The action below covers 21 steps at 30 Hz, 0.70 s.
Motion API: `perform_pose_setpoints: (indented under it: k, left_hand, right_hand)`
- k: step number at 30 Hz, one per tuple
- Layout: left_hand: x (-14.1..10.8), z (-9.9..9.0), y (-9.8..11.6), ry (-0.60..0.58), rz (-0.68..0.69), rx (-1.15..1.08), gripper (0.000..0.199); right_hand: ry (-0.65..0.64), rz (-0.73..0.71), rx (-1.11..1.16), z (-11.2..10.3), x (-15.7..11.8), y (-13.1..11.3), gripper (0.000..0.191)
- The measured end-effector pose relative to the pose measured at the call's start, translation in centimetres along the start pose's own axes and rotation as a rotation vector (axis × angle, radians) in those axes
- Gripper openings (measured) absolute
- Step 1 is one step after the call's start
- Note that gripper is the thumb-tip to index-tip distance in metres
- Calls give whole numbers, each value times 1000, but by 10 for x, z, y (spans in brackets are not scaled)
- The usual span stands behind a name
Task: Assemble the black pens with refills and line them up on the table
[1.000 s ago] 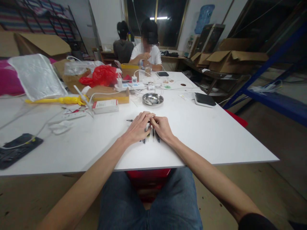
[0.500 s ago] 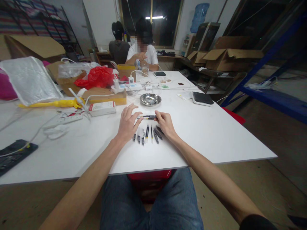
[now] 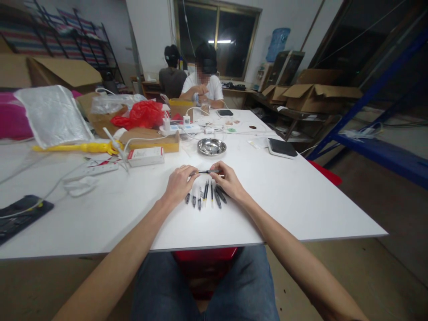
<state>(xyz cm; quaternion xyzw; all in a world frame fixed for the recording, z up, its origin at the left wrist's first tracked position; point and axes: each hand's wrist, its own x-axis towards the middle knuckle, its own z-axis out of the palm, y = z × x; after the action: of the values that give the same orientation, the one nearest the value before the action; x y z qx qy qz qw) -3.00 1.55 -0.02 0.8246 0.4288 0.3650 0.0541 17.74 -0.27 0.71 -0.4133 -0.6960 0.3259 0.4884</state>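
Between my hands is a slim dark pen (image 3: 204,171), lying crosswise just above the white table. My left hand (image 3: 179,185) is closed on its left end with thumb and fingers. At the other end my right hand (image 3: 230,182) pinches the dark barrel. Fingers cover both ends, so how its parts fit together is hidden. Just below lie clear pen caps with dark ends (image 3: 194,201), thin black refills with yellowish ends (image 3: 206,191) and dark pen barrels (image 3: 218,196), side by side.
A steel bowl (image 3: 201,150) with small dark things inside stands beyond my hands. To the left are a white box (image 3: 146,157), a power strip (image 3: 180,129), cables and a red bag (image 3: 143,114). A black-topped device (image 3: 282,148) lies right. Two people sit at the back.
My left fingers, spread before, have closed on the pen's left end. My right hand still holds the dark barrel, now nearer the left hand. The view has tilted up slightly.
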Motion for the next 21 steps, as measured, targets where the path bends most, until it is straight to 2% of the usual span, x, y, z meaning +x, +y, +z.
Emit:
perform_pose_setpoints:
  k: [2,6,10,13,15,19,21]
  left_hand:
    - [-1,2,1,-41,28,-38,13]
    - [-1,2,6,-74,43,-60,18]
    - [0,0,8,-74,-13,-19,23]
    - [1,-1,7,-52,10,3,22]
    - [1,0,6,-34,53,33,19]
    - [2,0,6,19,95,66,11]
    - [2,0,6,32,82,65,8]
  right_hand:
    - [2,20,-44,0,0,1,33]
    - [24,90,-130,1,-2,1,55]
    - [11,13,-56,1,-1,-3,32]
    - [12,4,-17,0,0,-2,25]
    - [12,35,-29,0,0,1,26]
    - [-5,115,-110,0,-1,4,46]
    - [0,93,-104,1,-1,3,44]
